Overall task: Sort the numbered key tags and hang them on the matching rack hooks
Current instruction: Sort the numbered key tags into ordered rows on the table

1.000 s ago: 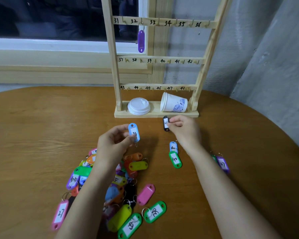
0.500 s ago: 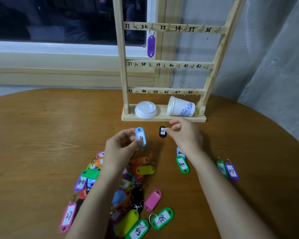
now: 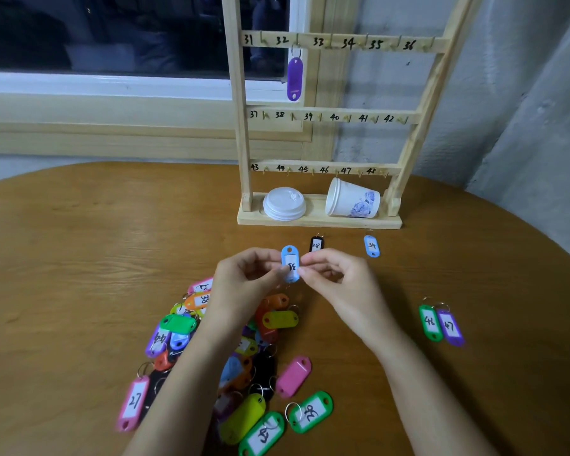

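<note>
Head camera view: a person's left hand and right hand pinch a light-blue tag from either side between thumbs and fingertips, holding it upright above the worktop, just short of the wooden rack. Its handwritten number faces the camera but cannot be read with certainty. The unsorted pile of tags lies beneath the left wrist. A black tag marked 28 and a blue tag marked 34 lie just beyond the right hand, with a green 46 tag and a purple 47 tag well off to its outer side. One purple hanging tag is on hook 32. The step appears to be reading the tag. The next move likely calls for finding its ring, hidden below the hands, and lifting it to the matching hook.
</note>
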Demonstrator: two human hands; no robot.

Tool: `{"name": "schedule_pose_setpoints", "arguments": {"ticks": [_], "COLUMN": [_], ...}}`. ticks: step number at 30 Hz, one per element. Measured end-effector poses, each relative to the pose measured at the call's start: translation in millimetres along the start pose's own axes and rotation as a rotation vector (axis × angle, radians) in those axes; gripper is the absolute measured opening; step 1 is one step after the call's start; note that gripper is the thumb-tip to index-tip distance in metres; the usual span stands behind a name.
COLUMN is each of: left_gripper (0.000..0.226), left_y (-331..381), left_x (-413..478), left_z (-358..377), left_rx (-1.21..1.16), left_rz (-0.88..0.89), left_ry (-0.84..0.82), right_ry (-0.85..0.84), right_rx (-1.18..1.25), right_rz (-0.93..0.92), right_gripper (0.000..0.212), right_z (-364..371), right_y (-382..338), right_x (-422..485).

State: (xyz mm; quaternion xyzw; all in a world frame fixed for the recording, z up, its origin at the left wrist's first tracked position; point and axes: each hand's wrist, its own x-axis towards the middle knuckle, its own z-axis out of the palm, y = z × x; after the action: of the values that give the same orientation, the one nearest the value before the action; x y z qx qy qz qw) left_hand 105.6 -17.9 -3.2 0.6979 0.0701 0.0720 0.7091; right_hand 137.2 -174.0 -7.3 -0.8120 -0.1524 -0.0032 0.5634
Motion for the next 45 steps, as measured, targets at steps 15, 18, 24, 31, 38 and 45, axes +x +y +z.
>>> {"name": "schedule_pose_setpoints", "arguments": {"ticks": [15,18,24,31,38,45], "left_gripper": [0.016,0.021,0.029,0.033,0.036,0.035], "left_y": [-8,-9,-14,-15,-14,-15], "left_x": [5,4,4,6,5,7], "left_z": [-23,-20,-18,-20,-20,-20], "left_rx": [0.511,0.613,0.726,0.757,0.761,0.786], "left_rz": [0.167,0.197,0.23,0.267,0.263,0.256], "left_ry": [0.033,-0.034,-0.237,-0.224,-0.22,-0.272], "right_ry": [0.242,0.253,0.262,0.289,0.239,0.21], "right_rx": [0.148,0.155,0.113,0.103,0.114,0.146], "right_rz": [0.105,0.091,0.09,0.095,0.1,0.094], "right_gripper": [0.012,0.016,0.021,0.02,0.025,0.026], "right_z": [-21,-23,-28,-30,-30,-30], "right_y": [10,10,12,14,13,13], "right_x": [5,4,4,5,4,4]}}
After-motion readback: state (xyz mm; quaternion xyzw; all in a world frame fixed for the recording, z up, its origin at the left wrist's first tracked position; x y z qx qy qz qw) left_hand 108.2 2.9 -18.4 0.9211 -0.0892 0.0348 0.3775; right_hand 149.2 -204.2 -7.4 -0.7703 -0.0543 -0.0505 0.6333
